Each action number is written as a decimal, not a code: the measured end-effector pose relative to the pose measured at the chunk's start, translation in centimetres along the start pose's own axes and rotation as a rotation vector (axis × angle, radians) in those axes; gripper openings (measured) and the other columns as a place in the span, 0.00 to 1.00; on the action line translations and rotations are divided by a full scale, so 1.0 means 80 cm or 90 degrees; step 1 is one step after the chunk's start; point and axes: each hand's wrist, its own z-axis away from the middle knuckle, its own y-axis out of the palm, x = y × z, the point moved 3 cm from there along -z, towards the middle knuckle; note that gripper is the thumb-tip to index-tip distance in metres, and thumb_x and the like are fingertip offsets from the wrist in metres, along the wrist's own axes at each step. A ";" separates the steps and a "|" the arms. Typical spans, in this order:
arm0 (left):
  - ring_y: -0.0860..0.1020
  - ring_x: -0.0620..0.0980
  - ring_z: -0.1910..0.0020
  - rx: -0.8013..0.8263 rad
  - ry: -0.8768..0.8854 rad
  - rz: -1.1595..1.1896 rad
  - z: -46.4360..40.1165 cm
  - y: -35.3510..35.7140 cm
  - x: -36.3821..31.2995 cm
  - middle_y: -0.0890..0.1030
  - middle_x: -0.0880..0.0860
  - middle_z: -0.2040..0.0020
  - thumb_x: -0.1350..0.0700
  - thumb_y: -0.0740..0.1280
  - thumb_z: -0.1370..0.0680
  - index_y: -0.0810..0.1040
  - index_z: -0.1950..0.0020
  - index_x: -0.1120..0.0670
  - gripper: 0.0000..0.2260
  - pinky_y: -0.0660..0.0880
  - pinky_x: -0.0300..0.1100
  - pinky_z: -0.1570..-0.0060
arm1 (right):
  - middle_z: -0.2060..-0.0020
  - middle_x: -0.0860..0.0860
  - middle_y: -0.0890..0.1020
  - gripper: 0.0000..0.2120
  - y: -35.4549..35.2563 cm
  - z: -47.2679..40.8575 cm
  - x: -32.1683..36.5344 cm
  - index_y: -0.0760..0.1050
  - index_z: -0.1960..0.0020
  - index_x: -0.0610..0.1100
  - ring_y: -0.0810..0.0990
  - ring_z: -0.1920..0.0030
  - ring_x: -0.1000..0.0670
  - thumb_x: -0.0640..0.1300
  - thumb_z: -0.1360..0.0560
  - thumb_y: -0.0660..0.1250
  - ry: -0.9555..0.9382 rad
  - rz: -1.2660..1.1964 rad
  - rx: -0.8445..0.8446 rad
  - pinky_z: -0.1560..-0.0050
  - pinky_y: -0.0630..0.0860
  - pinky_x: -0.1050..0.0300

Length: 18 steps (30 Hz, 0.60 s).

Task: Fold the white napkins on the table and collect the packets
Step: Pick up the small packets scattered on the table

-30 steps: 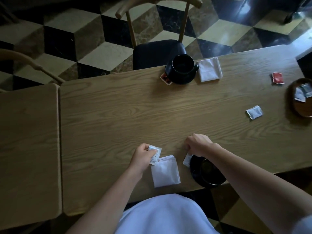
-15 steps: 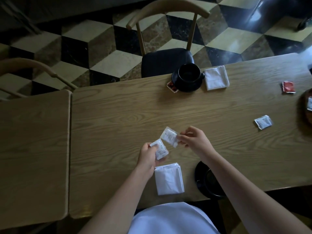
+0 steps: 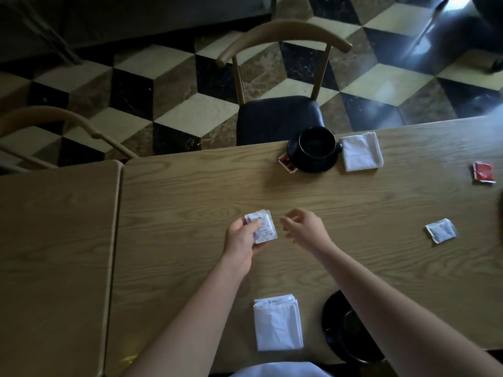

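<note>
- The left hand (image 3: pixel 242 240) pinches white packets (image 3: pixel 261 226) between thumb and fingers, thumb laid across the printed face; they look like two stacked, though the count is hard to tell.
- The packets carry dark print, too small and blurred to read.
- The right hand (image 3: pixel 304 225) hovers just beside the packets, not touching them, its fingers (image 3: pixel 290 217) loosely curled and apart, holding nothing.
- Both hands are over the middle of the wooden table (image 3: pixel 190 202), forearms reaching in from the near edge.
- A folded white napkin (image 3: pixel 278 322) lies flat near the table's near edge, between the two forearms and well apart from the hands.
- Beside it to the right sits a black saucer (image 3: pixel 340 330), partly hidden by the right forearm; what it holds cannot be made out.
- To the right of the hands, well apart, a single white packet (image 3: pixel 441 230) lies on the wood, its print unreadable.
- Further right, near the picture's edge, lies a red packet (image 3: pixel 483 172); no lettering can be read.
- At the far edge stands a black cup (image 3: pixel 315 142) on a black saucer (image 3: pixel 324 165); the cup's inside is dark and its contents cannot be told.
- A red-and-white packet (image 3: pixel 287 163) pokes out from the saucer's left side, touching it.
- A second folded white napkin (image 3: pixel 360 151) lies just beside the cup on the right.
- A chair (image 3: pixel 277 115) with a dark seat stands behind the far edge.
</note>
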 end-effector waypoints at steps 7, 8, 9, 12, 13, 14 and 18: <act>0.83 0.51 0.60 -0.021 0.012 0.022 -0.045 0.001 -0.035 0.84 0.56 0.56 0.63 0.66 0.22 0.79 0.50 0.55 0.05 0.81 0.45 0.64 | 0.41 0.43 0.82 0.37 -0.006 -0.157 0.058 0.49 0.19 0.50 0.82 0.45 0.38 0.41 0.24 0.61 -0.109 0.491 -0.017 0.55 0.71 0.52; 0.83 0.51 0.61 -0.027 0.012 0.025 -0.049 0.000 -0.037 0.84 0.55 0.57 0.63 0.66 0.23 0.80 0.50 0.55 0.05 0.81 0.45 0.63 | 0.42 0.44 0.82 0.40 -0.003 -0.170 0.063 0.44 0.18 0.47 0.82 0.45 0.39 0.39 0.25 0.61 -0.105 0.549 -0.005 0.56 0.70 0.52; 0.84 0.50 0.61 -0.033 0.011 0.028 -0.053 -0.003 -0.037 0.84 0.55 0.57 0.63 0.66 0.23 0.80 0.51 0.55 0.05 0.81 0.45 0.64 | 0.43 0.45 0.83 0.41 0.000 -0.181 0.067 0.44 0.18 0.43 0.83 0.45 0.41 0.38 0.25 0.61 -0.090 0.598 0.007 0.56 0.70 0.51; 0.84 0.50 0.61 -0.037 0.009 0.021 -0.060 -0.009 -0.038 0.85 0.54 0.58 0.62 0.67 0.23 0.80 0.51 0.54 0.05 0.81 0.45 0.64 | 0.42 0.45 0.82 0.35 0.007 -0.194 0.059 0.54 0.21 0.37 0.81 0.41 0.42 0.38 0.25 0.61 -0.052 0.648 0.030 0.53 0.71 0.51; 0.84 0.50 0.61 -0.036 0.010 0.017 -0.061 -0.011 -0.037 0.85 0.54 0.58 0.62 0.67 0.23 0.81 0.52 0.54 0.05 0.80 0.45 0.64 | 0.42 0.44 0.82 0.36 0.009 -0.193 0.054 0.53 0.20 0.36 0.81 0.41 0.41 0.37 0.26 0.61 -0.049 0.640 0.025 0.53 0.71 0.51; 0.84 0.50 0.61 -0.034 0.010 0.015 -0.063 -0.013 -0.036 0.85 0.54 0.58 0.62 0.67 0.23 0.81 0.51 0.54 0.05 0.80 0.45 0.63 | 0.43 0.43 0.82 0.38 0.011 -0.193 0.050 0.50 0.20 0.36 0.81 0.42 0.40 0.35 0.27 0.61 -0.049 0.630 0.017 0.54 0.70 0.51; 0.84 0.50 0.61 -0.031 -0.012 0.035 -0.065 -0.021 -0.028 0.85 0.54 0.59 0.62 0.66 0.23 0.80 0.51 0.54 0.05 0.80 0.44 0.63 | 0.45 0.41 0.82 0.40 0.013 -0.180 0.045 0.46 0.19 0.39 0.82 0.47 0.38 0.34 0.26 0.60 -0.069 0.597 0.012 0.56 0.70 0.50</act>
